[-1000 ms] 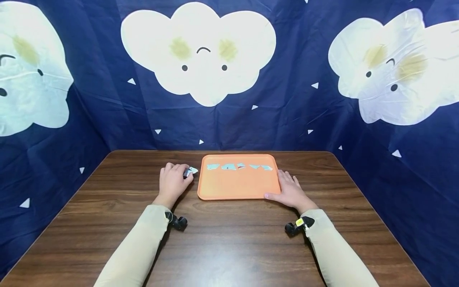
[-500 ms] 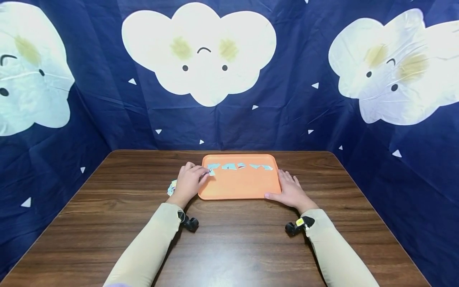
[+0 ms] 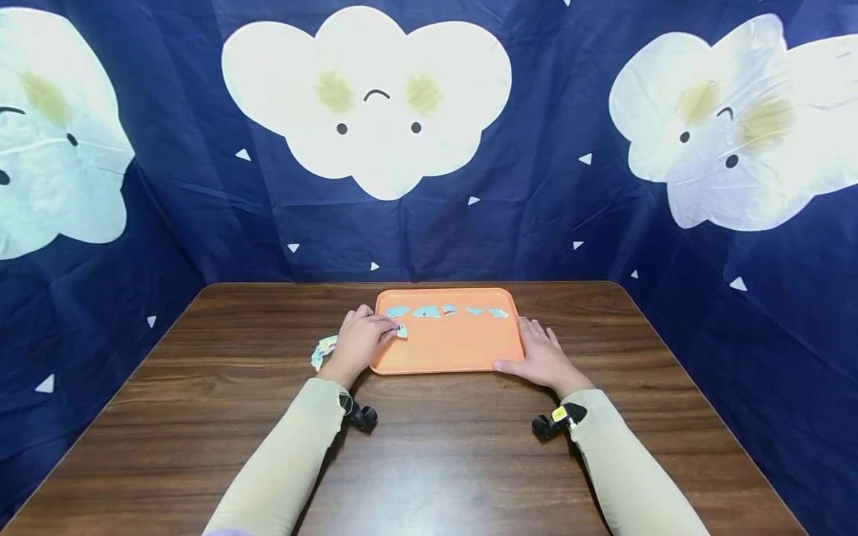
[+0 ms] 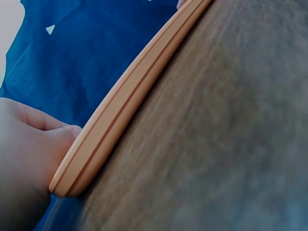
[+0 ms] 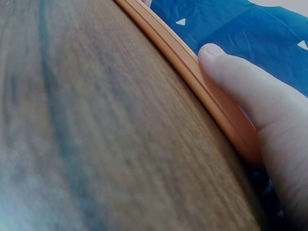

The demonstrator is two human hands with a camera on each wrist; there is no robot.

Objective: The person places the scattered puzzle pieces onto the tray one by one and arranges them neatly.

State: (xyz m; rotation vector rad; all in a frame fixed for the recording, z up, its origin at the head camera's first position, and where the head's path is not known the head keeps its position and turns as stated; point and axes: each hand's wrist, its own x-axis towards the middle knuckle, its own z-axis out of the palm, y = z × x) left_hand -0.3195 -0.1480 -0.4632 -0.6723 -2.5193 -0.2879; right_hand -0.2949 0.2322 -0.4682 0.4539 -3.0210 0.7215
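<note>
On an orange tray (image 3: pixel 456 350), my left hand (image 3: pixel 358 342) reaches over the left rim and pinches a small light-blue scrap of paper (image 3: pixel 402 331) with a dark mark. The scrap is low over the tray, just in front of a row of similar scraps (image 3: pixel 426 312) along the far side. The left wrist view shows the left hand (image 4: pixel 33 149) bent over the tray's rim (image 4: pixel 115 110), its fingertips and the scrap hidden. My right hand (image 3: pixel 541 356) rests at the tray's right edge with fingers extended. Its thumb (image 5: pixel 231 72) lies on the front rim.
More patterned paper scraps (image 3: pixel 323 351) lie on the wooden table (image 3: pixel 429 447) to the left of the tray, partly hidden behind my left hand. A dark blue cloth (image 3: pixel 429 238) with white clouds hangs beyond the table's far edge.
My left hand has moved right from the table to over the tray, carrying the scrap, then slightly farther in. The scraps behind it have come into view. The right hand stays put.
</note>
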